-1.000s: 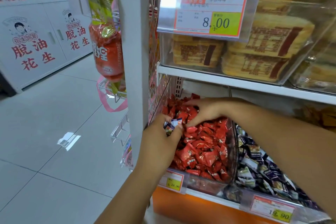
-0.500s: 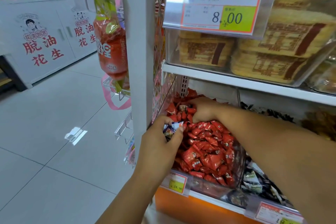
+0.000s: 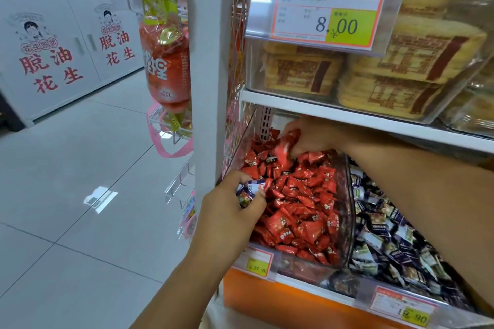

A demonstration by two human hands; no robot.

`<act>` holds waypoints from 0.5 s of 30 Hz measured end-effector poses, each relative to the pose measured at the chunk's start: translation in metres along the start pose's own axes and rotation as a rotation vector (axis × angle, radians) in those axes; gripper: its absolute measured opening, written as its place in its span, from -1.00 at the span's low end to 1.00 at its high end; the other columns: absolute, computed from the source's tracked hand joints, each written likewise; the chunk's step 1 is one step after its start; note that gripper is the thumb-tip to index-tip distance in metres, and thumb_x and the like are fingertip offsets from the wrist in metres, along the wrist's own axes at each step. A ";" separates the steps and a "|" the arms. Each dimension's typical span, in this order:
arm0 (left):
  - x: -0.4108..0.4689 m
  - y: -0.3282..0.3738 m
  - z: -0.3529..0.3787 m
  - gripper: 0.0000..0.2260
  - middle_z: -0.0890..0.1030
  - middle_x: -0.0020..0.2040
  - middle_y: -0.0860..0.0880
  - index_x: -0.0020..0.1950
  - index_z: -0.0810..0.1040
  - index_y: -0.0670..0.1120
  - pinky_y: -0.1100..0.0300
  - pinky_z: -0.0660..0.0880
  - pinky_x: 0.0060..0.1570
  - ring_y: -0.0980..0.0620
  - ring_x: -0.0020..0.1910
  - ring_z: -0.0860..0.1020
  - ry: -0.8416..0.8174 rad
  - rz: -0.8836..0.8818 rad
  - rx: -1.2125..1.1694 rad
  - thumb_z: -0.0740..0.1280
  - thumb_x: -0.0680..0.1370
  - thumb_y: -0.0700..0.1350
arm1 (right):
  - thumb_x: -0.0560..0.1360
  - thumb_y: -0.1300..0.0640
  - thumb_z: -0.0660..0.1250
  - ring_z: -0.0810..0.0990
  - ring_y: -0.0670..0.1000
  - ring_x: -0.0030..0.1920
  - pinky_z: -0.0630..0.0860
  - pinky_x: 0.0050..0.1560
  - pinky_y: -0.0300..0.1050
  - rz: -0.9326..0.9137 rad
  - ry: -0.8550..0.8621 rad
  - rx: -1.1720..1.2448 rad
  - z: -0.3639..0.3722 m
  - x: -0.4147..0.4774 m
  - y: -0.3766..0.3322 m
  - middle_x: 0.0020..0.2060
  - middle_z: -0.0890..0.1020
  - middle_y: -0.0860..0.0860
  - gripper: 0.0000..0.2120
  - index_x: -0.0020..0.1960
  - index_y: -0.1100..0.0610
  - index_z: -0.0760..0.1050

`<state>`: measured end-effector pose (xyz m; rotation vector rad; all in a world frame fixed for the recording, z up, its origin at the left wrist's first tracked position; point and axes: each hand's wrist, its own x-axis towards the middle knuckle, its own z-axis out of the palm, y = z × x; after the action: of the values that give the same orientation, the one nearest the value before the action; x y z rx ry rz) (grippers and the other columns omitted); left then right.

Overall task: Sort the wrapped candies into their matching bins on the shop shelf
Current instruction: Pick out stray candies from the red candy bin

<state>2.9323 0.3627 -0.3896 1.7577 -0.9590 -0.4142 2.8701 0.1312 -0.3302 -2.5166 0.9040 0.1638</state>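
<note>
A clear bin [image 3: 347, 222] on the lower shelf is heaped with red wrapped candies [image 3: 299, 211]. To its right a second bin holds dark blue wrapped candies [image 3: 385, 238]. My left hand [image 3: 230, 211] is at the red bin's front left corner and grips a few dark blue candies [image 3: 250, 191]. My right hand [image 3: 307, 139] reaches deep to the back of the red bin, fingers curled round red candies [image 3: 287, 145], blurred. One dark candy [image 3: 271, 160] lies among the red ones just left of that hand.
A white shelf upright [image 3: 211, 61] stands left of the bin. The shelf above [image 3: 347, 117] carries boxed biscuits and an 8.00 price tag [image 3: 328, 13]. Price tags [image 3: 256, 264] hang at the bin fronts. A red hanging bag [image 3: 165, 67] and white cabinets [image 3: 53, 48] stand by the tiled aisle.
My right hand has moved further back in the red bin and lifted some red candies. My left hand has stayed at the front corner with its dark blue candies.
</note>
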 end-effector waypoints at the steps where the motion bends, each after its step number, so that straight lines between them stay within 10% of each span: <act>1: 0.000 -0.001 0.000 -0.89 0.56 -0.35 0.13 -0.15 0.48 0.11 0.41 0.33 -0.46 0.21 -0.48 0.43 -0.005 -0.002 0.003 0.38 0.51 -0.05 | 0.39 0.20 0.48 0.57 0.02 -0.14 0.45 -0.21 -0.25 0.025 -0.041 -0.095 -0.001 -0.004 0.000 -0.07 0.56 0.00 -0.61 0.20 0.07 0.51; 5: -0.001 0.000 -0.002 -0.87 0.57 -0.28 0.21 -0.16 0.50 0.14 0.42 0.35 -0.42 0.17 -0.42 0.47 -0.025 0.010 -0.010 0.38 0.51 -0.08 | 0.40 0.08 0.49 0.37 0.10 0.36 0.24 0.12 -0.24 0.054 -0.033 -0.336 0.000 -0.009 -0.004 0.42 0.35 0.05 -0.37 0.42 -0.04 0.38; 15: 0.003 0.002 0.000 -0.94 0.58 -0.36 0.09 -0.06 0.55 0.12 0.43 0.37 -0.39 0.21 -0.37 0.51 -0.014 -0.001 0.006 0.38 0.51 -0.05 | 0.52 0.04 0.37 0.51 -0.09 0.00 0.32 -0.04 -0.27 -0.058 0.033 -0.271 0.041 0.014 -0.006 0.14 0.61 -0.01 -0.76 0.15 0.06 0.60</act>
<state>2.9331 0.3604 -0.3875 1.7625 -0.9707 -0.4250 2.8863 0.1464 -0.3674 -2.7998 0.8703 0.2412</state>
